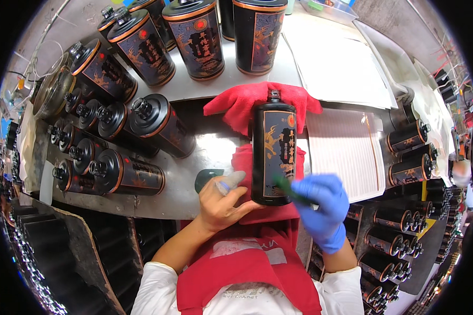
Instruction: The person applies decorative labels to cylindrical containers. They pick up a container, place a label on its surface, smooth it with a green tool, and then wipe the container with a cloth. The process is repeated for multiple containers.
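In front of me a black bottle (260, 173) with a dark, gold-patterned label lies neck away from me, its shoulder against a bunched red cloth (231, 107). My left hand (218, 206) is bare except for a whitish cover on one finger. It is closed at the bottle's lower left, with its extended thumb at the base. My right hand (323, 202), in a blue glove, is closed around a flat green piece (288, 188), whose tip meets the lower part of the label. The green piece is slightly blurred. Another dark green flat piece (207, 180) lies left of my left hand.
Several similar black bottles (194, 47) stand along the back and left of the metal table (215, 144). White paper (341, 68) and a lined sheet (344, 155) lie to the right. More bottles (386, 239) fill racks at the lower right. Dark compartments (63, 252) are at lower left.
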